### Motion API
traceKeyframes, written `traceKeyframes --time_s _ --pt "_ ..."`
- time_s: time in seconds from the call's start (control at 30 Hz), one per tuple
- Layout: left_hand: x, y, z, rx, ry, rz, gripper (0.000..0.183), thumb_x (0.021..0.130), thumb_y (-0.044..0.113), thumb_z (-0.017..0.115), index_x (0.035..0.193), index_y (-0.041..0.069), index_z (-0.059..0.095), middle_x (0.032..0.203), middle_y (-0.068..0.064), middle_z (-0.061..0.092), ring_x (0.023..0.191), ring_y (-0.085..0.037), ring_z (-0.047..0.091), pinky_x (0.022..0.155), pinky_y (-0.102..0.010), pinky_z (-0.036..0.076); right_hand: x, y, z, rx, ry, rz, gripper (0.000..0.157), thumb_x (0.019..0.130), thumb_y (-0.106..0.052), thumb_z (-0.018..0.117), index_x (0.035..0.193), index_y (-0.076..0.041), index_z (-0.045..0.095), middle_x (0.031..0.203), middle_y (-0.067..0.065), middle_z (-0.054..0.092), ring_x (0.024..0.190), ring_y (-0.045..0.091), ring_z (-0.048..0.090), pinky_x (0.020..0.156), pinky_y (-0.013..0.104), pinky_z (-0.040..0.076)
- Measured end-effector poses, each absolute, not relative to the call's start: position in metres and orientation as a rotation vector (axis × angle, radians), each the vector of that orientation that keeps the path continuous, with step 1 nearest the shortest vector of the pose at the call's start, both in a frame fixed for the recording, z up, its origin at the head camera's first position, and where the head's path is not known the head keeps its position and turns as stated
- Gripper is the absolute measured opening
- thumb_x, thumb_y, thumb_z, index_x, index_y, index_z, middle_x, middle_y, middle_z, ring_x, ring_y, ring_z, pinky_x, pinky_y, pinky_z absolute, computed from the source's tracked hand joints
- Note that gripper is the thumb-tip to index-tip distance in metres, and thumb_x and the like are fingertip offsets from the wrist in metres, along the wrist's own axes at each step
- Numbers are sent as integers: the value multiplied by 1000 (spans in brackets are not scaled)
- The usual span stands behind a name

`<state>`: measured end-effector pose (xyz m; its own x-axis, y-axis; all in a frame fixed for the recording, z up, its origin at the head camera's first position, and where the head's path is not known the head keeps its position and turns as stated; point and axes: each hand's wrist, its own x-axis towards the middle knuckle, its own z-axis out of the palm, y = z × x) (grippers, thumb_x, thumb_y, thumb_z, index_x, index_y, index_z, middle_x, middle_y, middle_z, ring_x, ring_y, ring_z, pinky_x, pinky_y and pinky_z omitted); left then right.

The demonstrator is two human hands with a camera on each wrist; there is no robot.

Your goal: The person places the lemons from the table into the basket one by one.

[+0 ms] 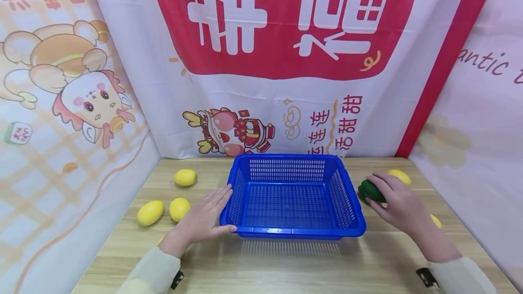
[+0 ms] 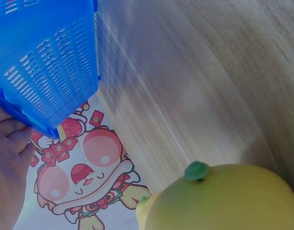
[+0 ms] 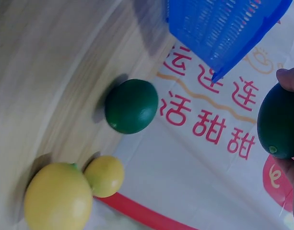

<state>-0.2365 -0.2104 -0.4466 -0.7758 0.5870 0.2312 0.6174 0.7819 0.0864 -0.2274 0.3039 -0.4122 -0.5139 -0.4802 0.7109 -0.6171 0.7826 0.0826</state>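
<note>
A blue plastic basket [image 1: 286, 231] with slotted walls stands at the middle of the wooden table. My left hand [image 1: 208, 212] rests at its left rim, fingertips against the edge and thumb stretched along the front corner. To the right of the basket, my right hand [image 1: 398, 201] grips a dark green oval fruit [image 3: 280, 122], with the thumb on one side and fingers on the other. A second dark green fruit [image 3: 131, 106] lies on the table, close to the held one in the head view. My palm hides part of the held fruit.
Left of the basket lie several yellow lemons [image 1: 150, 213], one partly under my left forearm. More lemons [image 1: 399, 176] lie at the right, one mostly hidden behind my right wrist. A printed cloth [image 1: 261, 117] hangs right behind the table; patterned side walls flank it.
</note>
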Motion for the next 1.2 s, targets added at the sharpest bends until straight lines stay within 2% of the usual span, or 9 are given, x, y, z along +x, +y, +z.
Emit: traceKeyframes --time_s 0.4,0.7,0.77,0.83,0.9,0.97,1.2 --pt "-236 -210 -447 -946 -2790 -232 99 86 75 43 152 3 28 158 -12 24 143 -29 25 110 -48 31 -235 276 -405 868 -2283 250 69 97 -59 32 124 -2 60 119 20 60 102 36 60 79 53 56" --pt "-238 -211 -449 -952 -2755 -237 98 86 73 46 151 2 30 157 -13 27 142 -31 28 109 -49 33 -244 256 -402 968 -2232 274 62 98 -52 37 122 1 60 118 21 60 99 36 62 78 51 57" --pt "-238 -211 -449 -957 -2750 -241 98 86 73 46 151 2 30 157 -14 27 142 -31 28 110 -48 33 -245 251 -401 983 -2227 267 58 98 -49 44 122 1 60 118 21 60 100 37 62 78 50 57" --pt "-238 -211 -449 -963 -2746 -246 97 86 72 48 151 1 30 157 -14 27 142 -30 28 110 -48 32 -245 244 -400 991 -2234 260 52 94 -42 59 122 1 61 118 21 60 100 36 62 78 49 57" --pt "-238 -211 -449 -968 -2745 -253 97 87 70 50 151 1 30 156 -15 27 142 -30 27 110 -48 32 -246 238 -399 1007 -2238 269 51 85 -30 75 122 1 60 118 21 60 101 37 62 78 50 57" --pt "-239 -211 -449 -970 -2746 -256 97 87 70 51 151 1 30 156 -15 27 142 -30 27 110 -48 31 -248 232 -401 1022 -2243 282 59 73 -18 84 123 2 60 118 22 60 103 38 61 80 50 56" --pt "-239 -211 -448 -966 -2750 -251 97 86 71 49 151 1 30 157 -15 27 142 -30 28 110 -48 32 -256 214 -408 1073 -2250 326 57 73 -17 86 122 -1 60 117 19 61 103 34 62 83 48 56"
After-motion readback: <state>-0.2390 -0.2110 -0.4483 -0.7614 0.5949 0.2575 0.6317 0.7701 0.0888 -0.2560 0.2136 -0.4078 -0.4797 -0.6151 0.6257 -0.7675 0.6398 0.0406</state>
